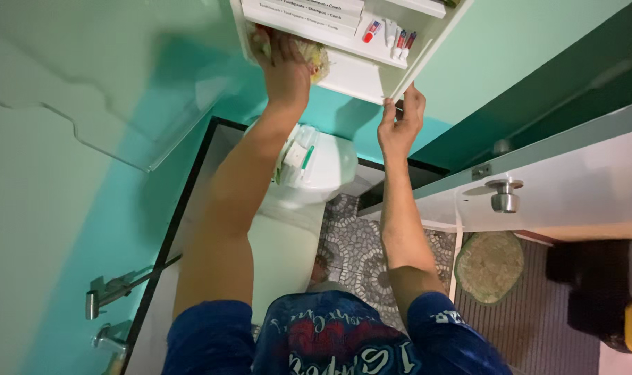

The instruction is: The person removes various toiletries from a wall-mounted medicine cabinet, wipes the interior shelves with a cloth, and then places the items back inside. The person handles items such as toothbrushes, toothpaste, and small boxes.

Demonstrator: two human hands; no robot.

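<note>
My left hand (286, 69) reaches into an open white wall cabinet (361, 76) and presses a crumpled yellow, green and red cloth (314, 55) against its lower shelf. The fingers are closed on the cloth. My right hand (400, 123) grips the lower edge of the cabinet's open door (434, 42). On the shelf behind sit long white boxes (302, 15) and a few small tubes (391, 35) with red and blue caps.
Below the cabinet stands a white toilet (319, 167) on a mosaic floor (361, 253). A white door with a metal knob (504, 195) is at the right, a green mat (489, 267) by it. A glass shelf (121, 104) and chrome fittings (111, 292) are at the left.
</note>
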